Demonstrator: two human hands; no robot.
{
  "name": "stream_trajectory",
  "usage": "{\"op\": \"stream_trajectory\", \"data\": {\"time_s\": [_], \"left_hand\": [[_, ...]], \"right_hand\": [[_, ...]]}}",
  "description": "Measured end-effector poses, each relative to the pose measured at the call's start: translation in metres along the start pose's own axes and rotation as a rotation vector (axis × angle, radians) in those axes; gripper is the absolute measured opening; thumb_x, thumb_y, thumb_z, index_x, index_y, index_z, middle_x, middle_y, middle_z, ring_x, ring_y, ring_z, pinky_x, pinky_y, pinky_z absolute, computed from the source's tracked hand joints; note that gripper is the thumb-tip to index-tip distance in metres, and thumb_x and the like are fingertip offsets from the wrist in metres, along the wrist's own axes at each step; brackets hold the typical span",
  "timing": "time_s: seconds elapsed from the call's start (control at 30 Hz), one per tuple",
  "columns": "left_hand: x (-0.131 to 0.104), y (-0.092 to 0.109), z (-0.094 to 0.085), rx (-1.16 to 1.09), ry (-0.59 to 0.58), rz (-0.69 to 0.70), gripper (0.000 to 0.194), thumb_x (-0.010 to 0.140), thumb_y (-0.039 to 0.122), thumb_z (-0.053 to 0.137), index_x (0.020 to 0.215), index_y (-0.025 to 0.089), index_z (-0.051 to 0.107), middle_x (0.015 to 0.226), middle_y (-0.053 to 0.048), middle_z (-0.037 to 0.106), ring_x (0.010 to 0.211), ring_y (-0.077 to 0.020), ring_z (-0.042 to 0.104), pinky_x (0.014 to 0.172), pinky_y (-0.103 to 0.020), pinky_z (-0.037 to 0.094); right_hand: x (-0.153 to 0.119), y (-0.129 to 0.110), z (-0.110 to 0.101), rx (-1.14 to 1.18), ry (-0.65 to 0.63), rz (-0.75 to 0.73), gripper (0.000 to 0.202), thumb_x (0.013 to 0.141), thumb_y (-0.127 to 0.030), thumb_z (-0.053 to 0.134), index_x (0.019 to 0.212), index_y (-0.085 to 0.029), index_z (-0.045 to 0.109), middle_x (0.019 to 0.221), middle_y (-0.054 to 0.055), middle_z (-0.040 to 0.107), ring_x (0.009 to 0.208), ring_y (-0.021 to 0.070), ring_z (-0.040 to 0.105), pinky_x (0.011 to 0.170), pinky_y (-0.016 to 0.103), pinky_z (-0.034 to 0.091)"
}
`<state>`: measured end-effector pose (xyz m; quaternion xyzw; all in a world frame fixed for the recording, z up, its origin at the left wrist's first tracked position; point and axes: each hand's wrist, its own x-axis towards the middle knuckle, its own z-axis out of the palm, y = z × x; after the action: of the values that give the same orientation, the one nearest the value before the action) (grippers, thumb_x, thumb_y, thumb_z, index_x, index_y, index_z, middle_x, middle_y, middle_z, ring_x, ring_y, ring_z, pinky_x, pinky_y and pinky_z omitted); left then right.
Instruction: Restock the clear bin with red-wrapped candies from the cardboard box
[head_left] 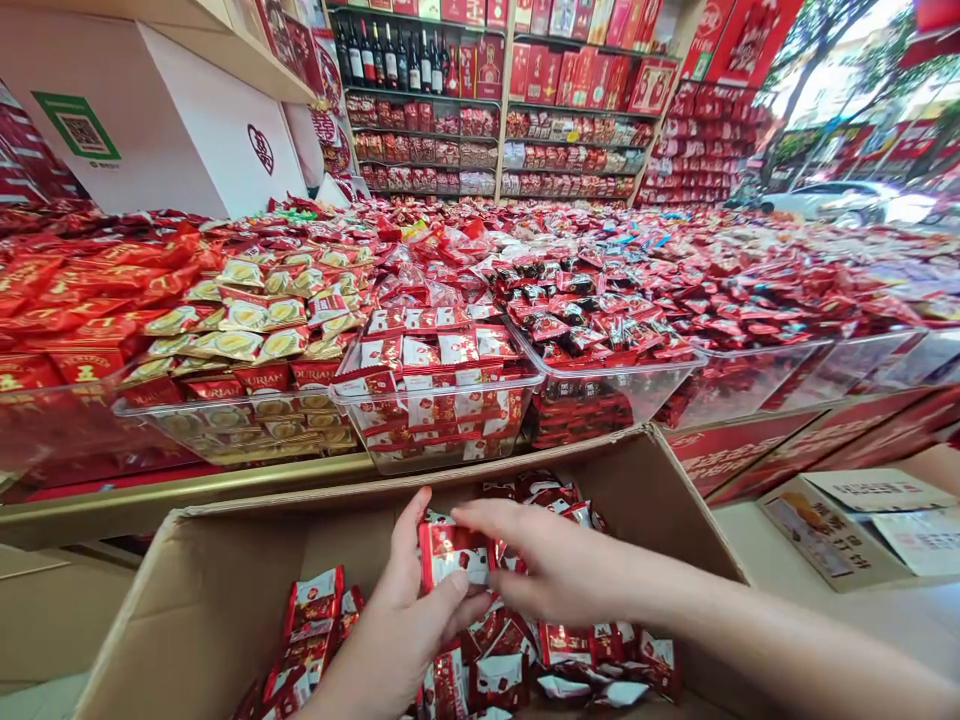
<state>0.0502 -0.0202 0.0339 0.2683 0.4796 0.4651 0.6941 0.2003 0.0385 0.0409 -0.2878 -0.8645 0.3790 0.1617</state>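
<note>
Over an open cardboard box (225,560), my left hand (405,600) is closed around a red and white candy packet (457,556), its thumb across the packet's lower edge. From the right, my right hand (547,560) grips the same packet, fingertips at its top and right side. Whether more packets are stacked behind it is hidden by my fingers. Loose packets of the same kind (499,680) lie in the box below both hands. A row of these packets (311,610) stands by the box's left side.
Just beyond the box, a clear plastic bin (435,400) holds neatly stacked red and white packets. Beside it are a bin of durian packets (247,345) and one of dark red packets (592,330). A printed carton (840,530) sits on the right. Shelves (502,120) line the back.
</note>
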Motion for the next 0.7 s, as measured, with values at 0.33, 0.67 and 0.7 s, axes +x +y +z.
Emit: {"op": "stream_trajectory", "data": {"time_s": [0.33, 0.67, 0.7], "left_hand": [[0.001, 0.026, 0.0, 0.398, -0.223, 0.019, 0.054, 0.082, 0.023, 0.047, 0.125, 0.036, 0.017, 0.106, -0.004, 0.054, 0.076, -0.0164, 0.062, 0.071, -0.036, 0.048], [-0.007, 0.062, 0.02, 0.915, -0.207, 0.138, 0.044, 0.085, 0.03, 0.035, 0.126, 0.029, 0.018, 0.064, 0.004, 0.061, 0.053, -0.0118, 0.054, 0.052, -0.026, 0.044], [-0.007, 0.071, 0.022, 1.038, -0.195, 0.227, 0.041, 0.086, 0.031, 0.035, 0.125, 0.028, 0.023, 0.067, 0.004, 0.062, 0.054, -0.0116, 0.053, 0.054, -0.026, 0.044]], "right_hand": [[0.006, 0.004, -0.016, 0.463, 0.064, -0.014, 0.03, 0.078, -0.032, 0.054, 0.102, -0.016, 0.059, 0.094, 0.003, 0.062, 0.082, 0.0146, 0.055, 0.073, 0.025, 0.043], [0.004, -0.003, -0.041, 0.811, 0.136, 0.162, 0.025, 0.069, -0.032, 0.063, 0.073, -0.011, 0.051, 0.059, -0.004, 0.05, 0.05, 0.0038, 0.041, 0.048, 0.018, 0.032], [0.003, -0.005, -0.049, 0.804, 0.163, 0.147, 0.024, 0.07, -0.031, 0.063, 0.074, -0.012, 0.05, 0.06, -0.003, 0.051, 0.05, 0.004, 0.042, 0.048, 0.018, 0.032]]}}
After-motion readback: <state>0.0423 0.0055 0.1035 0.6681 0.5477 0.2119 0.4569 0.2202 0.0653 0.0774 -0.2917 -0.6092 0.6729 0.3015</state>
